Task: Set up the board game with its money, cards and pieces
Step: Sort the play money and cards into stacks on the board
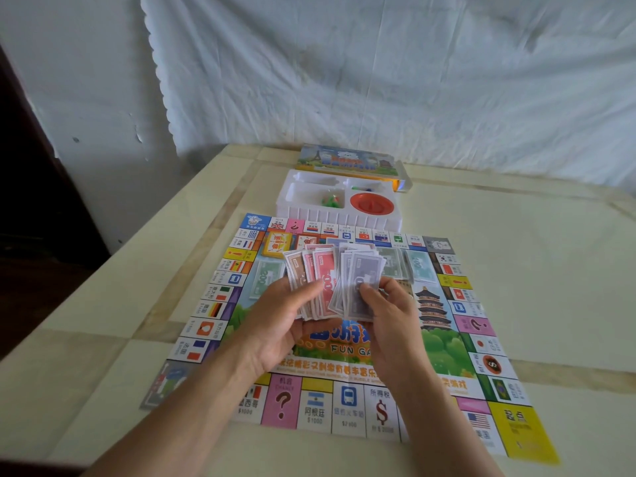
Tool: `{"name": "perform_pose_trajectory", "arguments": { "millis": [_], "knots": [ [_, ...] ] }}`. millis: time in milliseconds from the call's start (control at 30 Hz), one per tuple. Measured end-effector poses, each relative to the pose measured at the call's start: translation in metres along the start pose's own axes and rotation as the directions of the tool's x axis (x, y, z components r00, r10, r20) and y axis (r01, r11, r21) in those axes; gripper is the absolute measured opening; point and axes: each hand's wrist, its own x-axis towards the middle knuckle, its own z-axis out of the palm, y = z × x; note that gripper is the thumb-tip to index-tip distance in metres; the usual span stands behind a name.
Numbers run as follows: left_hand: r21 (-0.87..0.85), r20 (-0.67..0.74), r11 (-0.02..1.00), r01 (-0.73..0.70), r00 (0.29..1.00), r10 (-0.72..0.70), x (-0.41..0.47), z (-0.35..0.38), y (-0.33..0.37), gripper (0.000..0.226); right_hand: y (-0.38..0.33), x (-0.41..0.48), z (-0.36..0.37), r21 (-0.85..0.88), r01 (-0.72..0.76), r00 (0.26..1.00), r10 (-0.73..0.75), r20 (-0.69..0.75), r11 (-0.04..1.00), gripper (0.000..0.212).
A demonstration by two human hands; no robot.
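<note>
Left hand (285, 325) cradles the fanned stack of thin paper play-money notes (335, 284), right hand (385, 315) thumb-pinching the purple one — light, floppy, slippery, best gripped by the edges.

paper money (335, 284) — fanned, held above board (447, 346) | white tray (339, 215) — behind board

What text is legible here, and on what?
"FUN GA", cut off by the right hand: board centre.
"?": pink square.
"阿根廷", "$1000": Argentina square.
"所得税", "$": tax square.
"200": left green note.
"100": right green note.
Too blurred to read: box lid, held notes, other squares.
</note>
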Motion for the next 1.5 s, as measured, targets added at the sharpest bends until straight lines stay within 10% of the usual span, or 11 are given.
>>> {"name": "perform_pose_trajectory", "arguments": {
  "millis": [367,467,567,667,800,1500],
  "knots": [
    [0.015,-0.139,0.994,-0.106,0.985,0.107,0.000,0.001,-0.001,0.015,-0.002,0.001,-0.003,0.008,-0.025,1.000,0.025,0.004,1.000,0.010],
    [-0.087,-0.149,0.979,-0.185,0.974,0.171,-0.003,-0.003,0.005,0.022,-0.015,-0.004,-0.007,-0.299,0.111,0.992,-0.124,-0.025,0.948,0.011],
    [-0.247,-0.143,0.942,-0.227,0.970,0.196,-0.010,-0.008,0.014,0.030,-0.030,-0.016,-0.013,-0.808,0.368,0.910,-0.356,0.213,0.460,0.016],
    [-0.296,-0.160,0.924,-0.244,0.966,0.204,-0.021,-0.015,0.020,0.036,-0.026,-0.034,-0.017,-0.893,0.447,0.842,-0.312,0.440,-0.050,0.011],
    [-0.083,-0.279,0.965,-0.248,0.936,0.216,-0.039,-0.022,0.008,0.035,0.009,-0.047,-0.025,-0.813,0.508,0.806,-0.176,0.566,-0.285,0.016],
    [0.084,-0.361,0.996,-0.038,0.930,0.066,-0.045,0.020,-0.028,0.024,0.010,-0.036,-0.032,-0.909,0.389,0.916,-0.164,0.365,0.151,0.014]
  ]
}}
